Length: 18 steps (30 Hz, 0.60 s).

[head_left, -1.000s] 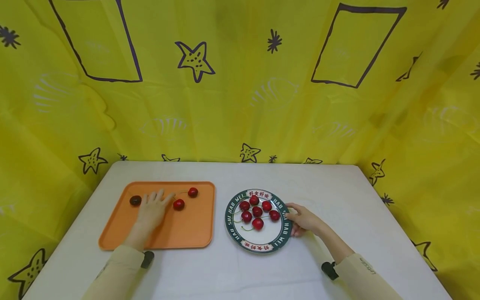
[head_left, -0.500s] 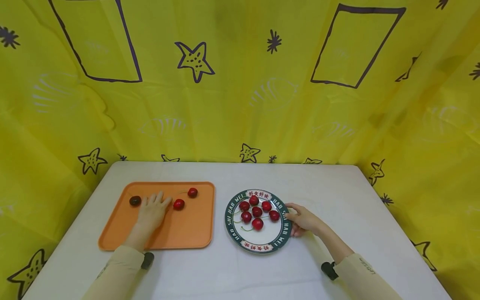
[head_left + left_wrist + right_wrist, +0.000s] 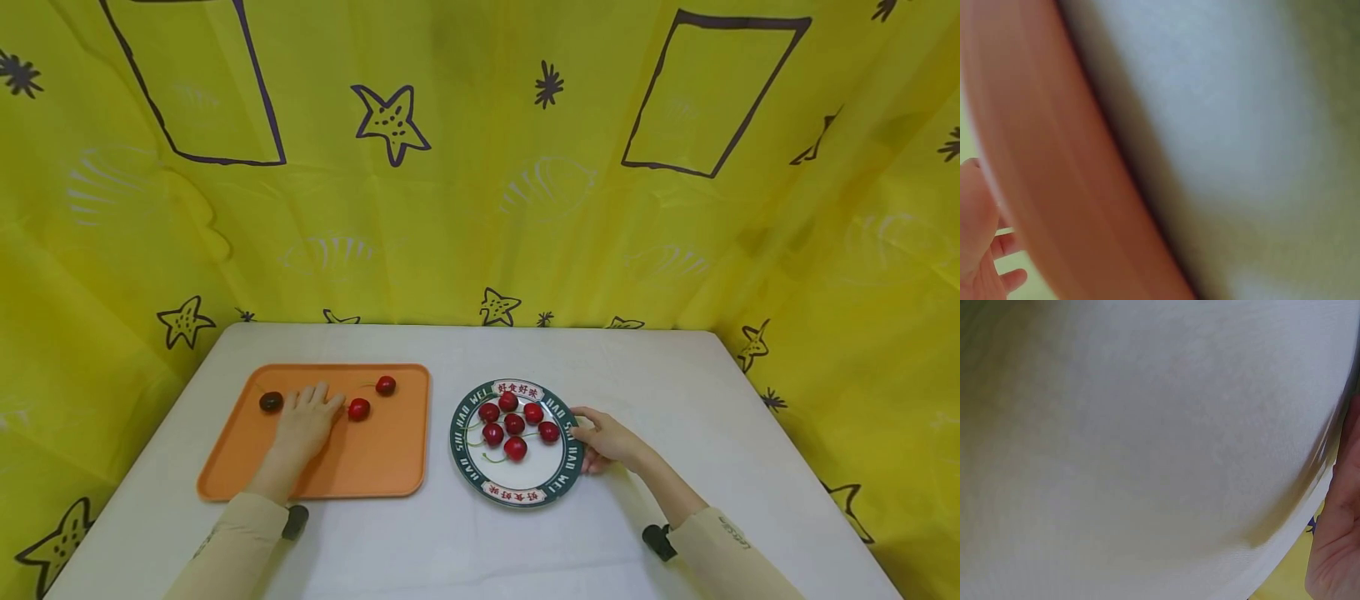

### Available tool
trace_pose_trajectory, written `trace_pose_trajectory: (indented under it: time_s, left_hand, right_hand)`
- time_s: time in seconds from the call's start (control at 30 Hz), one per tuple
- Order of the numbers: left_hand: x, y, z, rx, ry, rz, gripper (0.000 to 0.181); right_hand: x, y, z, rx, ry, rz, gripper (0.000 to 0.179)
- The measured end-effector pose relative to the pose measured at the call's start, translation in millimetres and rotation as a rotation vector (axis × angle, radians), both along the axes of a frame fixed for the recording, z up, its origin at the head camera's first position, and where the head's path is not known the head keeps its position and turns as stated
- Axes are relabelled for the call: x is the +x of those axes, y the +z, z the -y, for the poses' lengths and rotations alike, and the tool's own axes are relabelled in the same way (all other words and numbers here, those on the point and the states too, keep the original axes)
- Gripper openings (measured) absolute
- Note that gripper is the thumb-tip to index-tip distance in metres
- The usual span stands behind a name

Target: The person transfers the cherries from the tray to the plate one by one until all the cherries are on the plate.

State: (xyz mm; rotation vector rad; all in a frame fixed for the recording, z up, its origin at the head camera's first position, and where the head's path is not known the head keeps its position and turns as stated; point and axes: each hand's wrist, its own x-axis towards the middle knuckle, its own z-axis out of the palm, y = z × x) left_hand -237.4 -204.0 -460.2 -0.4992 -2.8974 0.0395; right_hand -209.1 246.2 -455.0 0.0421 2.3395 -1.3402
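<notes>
My left hand (image 3: pixel 303 421) lies over the orange tray (image 3: pixel 367 467), its fingers loosely spread. A dark cherry (image 3: pixel 271 402) is just left of its fingertips, and a red cherry (image 3: pixel 359 409) lies right beside the thumb side. Another red cherry (image 3: pixel 386 385) with a stem sits farther back in the tray. In the left wrist view the hand (image 3: pixel 975 231) shows past the tray's blurred wall (image 3: pixel 1066 175). My right hand (image 3: pixel 609 437) pinches the right rim of the green-and-white plate (image 3: pixel 517 493), thumb on top and fingers at the outer edge. Several red cherries (image 3: pixel 514 424) lie on the plate.
Tray and plate stand side by side on a white-covered table (image 3: pixel 645 367), a narrow gap between them. A yellow curtain (image 3: pixel 465 208) with dark star drawings encloses the back and both sides. Dark wrist cameras (image 3: pixel 296 522) are worn on both wrists.
My left hand's thumb has drawn in slightly to the left since the first frame, and its fingers have settled a little lower. The right hand, plate and cherries stay put.
</notes>
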Motion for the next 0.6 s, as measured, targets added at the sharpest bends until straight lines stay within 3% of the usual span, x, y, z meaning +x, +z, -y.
trace_pose_trajectory:
  time_s: [0.3, 0.43, 0.6]
  left_hand:
    - [-5.8, 1.2, -10.0, 0.057, -0.079, -0.077, 0.022]
    - [-6.5, 7.6, -20.7, 0.066, -0.102, -0.097, 0.019]
    - [-6.8, 15.0, -39.3, 0.083, -0.160, -0.172, 0.015]
  right_hand:
    - [1.3, 1.6, 1, 0.022, -0.007, 0.004, 0.048]
    - [1.4, 1.8, 1, 0.022, -0.010, 0.006, 0.048]
    - [1.7, 2.1, 1, 0.021, -0.015, 0.009, 0.047]
